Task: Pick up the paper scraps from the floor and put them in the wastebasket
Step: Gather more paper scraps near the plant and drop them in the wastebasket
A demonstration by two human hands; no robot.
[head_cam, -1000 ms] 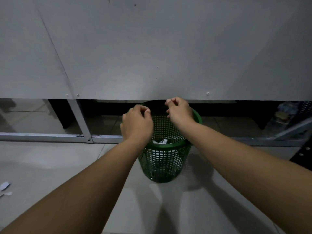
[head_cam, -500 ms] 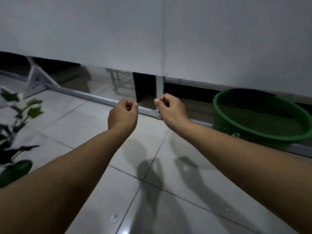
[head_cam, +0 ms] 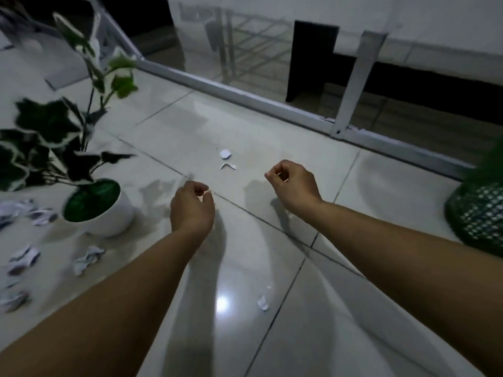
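Glossy tile floor (head_cam: 245, 336): left hand (head_cam: 192, 206) and right hand (head_cam: 295, 183) hover with loosely curled, empty grip; pinch the two paper scraps (head_cam: 227, 159) just ahead first, then the plant-side pile (head_cam: 24, 257), wastebasket (head_cam: 479, 213) far right.

Open tiled floor ahead, blocked on the left and the right
Bare floor (head_cam: 245, 126) runs from the two hands forward to the metal rail (head_cam: 272, 104) along its far edge; only two small scraps (head_cam: 226, 159) lie on it. At the left edge the potted plant (head_cam: 92, 202) stands, its leaves hanging over the floor, crumpled papers (head_cam: 27, 257) behind it. The green wastebasket (head_cam: 479, 213) stands at the right edge
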